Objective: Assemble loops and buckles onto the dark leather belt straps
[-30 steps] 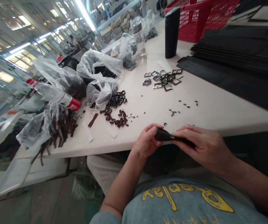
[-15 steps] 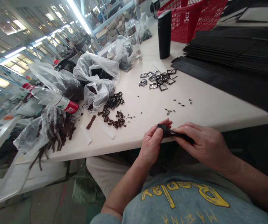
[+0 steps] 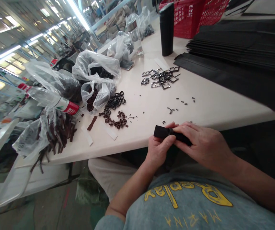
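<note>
Plainly, the head view centres on a flat black piece [image 3: 160,131] held between both hands on the near side of the buckle pile [image 3: 162,78], by the edge of the table [image 3: 223,105] closest to the body. Seen from that pile, the piece lies crosswise: its long axis runs from left to right, sloping a little toward the body at the right end. Neither hand is nearer, since both touch it.

The left hand [image 3: 160,148] is clamped on the piece around its middle, thumb pressed on the upper face and fingers behind; the left end sticks out past this grip, pointing away from the right hand. The right hand [image 3: 201,143] pinches the other part, its fingers and thumb along opposite edges, covering most of that end. The two sets of fingertips sit just beside each other; whether they touch I cannot tell. A narrow band seems to cross the piece between them, too dark to make out well.

Between the buckle pile and the hands lie small dark bits [image 3: 172,110]. Left of the pile are black loops [image 3: 115,102] and brown loops [image 3: 118,121]; right of it, black sheets [image 3: 238,48]; beyond it stands a black tumbler [image 3: 166,30].
</note>
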Tool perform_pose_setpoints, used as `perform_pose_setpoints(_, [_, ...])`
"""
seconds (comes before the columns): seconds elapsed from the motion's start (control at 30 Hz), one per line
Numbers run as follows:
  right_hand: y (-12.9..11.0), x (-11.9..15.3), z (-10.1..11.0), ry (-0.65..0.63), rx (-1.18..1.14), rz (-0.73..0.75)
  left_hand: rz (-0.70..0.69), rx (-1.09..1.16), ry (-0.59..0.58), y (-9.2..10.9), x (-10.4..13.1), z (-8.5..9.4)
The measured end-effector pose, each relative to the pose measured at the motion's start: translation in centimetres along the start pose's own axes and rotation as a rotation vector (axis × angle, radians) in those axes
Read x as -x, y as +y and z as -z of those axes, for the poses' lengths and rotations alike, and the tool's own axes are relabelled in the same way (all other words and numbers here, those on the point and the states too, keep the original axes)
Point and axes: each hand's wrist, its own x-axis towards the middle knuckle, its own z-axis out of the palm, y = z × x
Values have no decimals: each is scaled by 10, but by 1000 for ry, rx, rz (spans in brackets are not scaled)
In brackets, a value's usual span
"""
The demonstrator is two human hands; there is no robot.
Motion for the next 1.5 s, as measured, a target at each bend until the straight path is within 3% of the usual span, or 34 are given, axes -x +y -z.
perform_pose_setpoints(0.2, [5,5,11,-193,-376,-282,-62,-3,96,-1,-3,10])
perform_pose_setpoints(0.3, [7,7,17,-307,-484,-352,-25,13,146,-2,-4,13])
perform_pose_setpoints(0.47, [5,6,12,-269,-416,-338,66,129,181,-7,-5,11])
perform_pose_setpoints(0.7, [8,2,1,-240,-414,-349,105,172,82,-11,1,6])
perform_pose_setpoints(0.87, [8,1,3,-272,-376,-366,94,206,242,-14,0,7])
perform_pose_setpoints(0.97, [6,0,2,-276,-417,-353,118,143,224,-16,0,11])
perform_pose_setpoints(1.23, [22,-6,17,-416,-525,-380,-14,-36,232,9,-5,30])
perform_pose_setpoints(1.37, [28,-1,24,-343,-521,-350,9,-44,192,16,-6,29])
perform_pose_setpoints(1.5, [21,5,9,-153,-398,-235,62,31,141,12,-8,16])
